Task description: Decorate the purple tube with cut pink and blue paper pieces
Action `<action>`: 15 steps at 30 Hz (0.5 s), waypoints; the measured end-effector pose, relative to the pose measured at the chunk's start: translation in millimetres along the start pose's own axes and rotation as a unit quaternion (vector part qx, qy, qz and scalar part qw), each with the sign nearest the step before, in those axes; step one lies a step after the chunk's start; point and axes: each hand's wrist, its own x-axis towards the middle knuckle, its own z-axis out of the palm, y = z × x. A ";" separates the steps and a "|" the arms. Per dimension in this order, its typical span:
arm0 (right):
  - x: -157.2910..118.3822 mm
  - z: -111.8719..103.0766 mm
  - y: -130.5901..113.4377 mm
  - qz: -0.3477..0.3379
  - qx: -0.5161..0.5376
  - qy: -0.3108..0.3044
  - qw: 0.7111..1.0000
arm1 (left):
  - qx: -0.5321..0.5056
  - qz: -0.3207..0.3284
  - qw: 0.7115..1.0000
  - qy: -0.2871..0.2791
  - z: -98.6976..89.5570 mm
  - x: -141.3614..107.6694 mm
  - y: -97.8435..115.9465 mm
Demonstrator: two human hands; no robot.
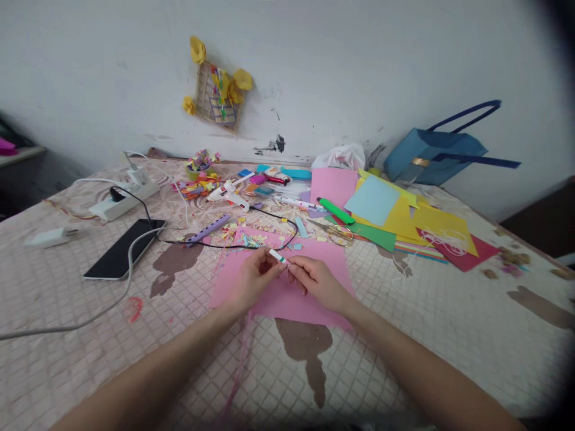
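Note:
My left hand (254, 278) and my right hand (318, 280) meet above a pink paper sheet (305, 308). Between their fingertips is a small white stick with a green band (279, 258); its exact kind is too small to make out. Both hands are closed in a pinch, the left at its near side and the right at its lower right end. Small coloured paper scraps (254, 239) lie just beyond the fingers, at the sheet's far edge. A black cord (224, 246) runs past them.
Behind the hands lie a white glue gun (229, 193), scissors (339, 234), a green cutter (336, 211) and yellow paper (390, 216). At left are a dark phone (123, 250), a white cable (130, 263) and a power strip (126, 200). A blue bag (433, 155) stands back right.

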 end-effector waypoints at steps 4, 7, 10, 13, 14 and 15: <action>0.5 -1.1 1.1 0.038 0.071 -0.045 0.996 | 0.000 0.000 1.000 -0.002 -0.1 0.1 4.4; 0.4 -0.5 1.6 0.036 0.103 -0.012 0.994 | -0.013 -0.008 1.000 0.002 0.4 0.3 8.9; 0.2 -0.4 1.1 0.026 0.106 0.015 0.994 | -0.009 -0.020 1.000 0.005 0.0 1.1 10.9; 0.5 -1.9 1.8 0.024 0.110 0.002 0.994 | -0.009 -0.021 1.000 -0.005 -1.4 2.2 10.9; 0.8 -2.5 2.6 0.027 0.113 -0.002 0.993 | -0.011 -0.018 1.000 -0.010 -2.0 2.6 10.9; 1.1 -3.2 3.5 0.031 0.117 -0.006 0.993 | -0.013 -0.015 1.000 -0.016 -2.6 2.9 11.0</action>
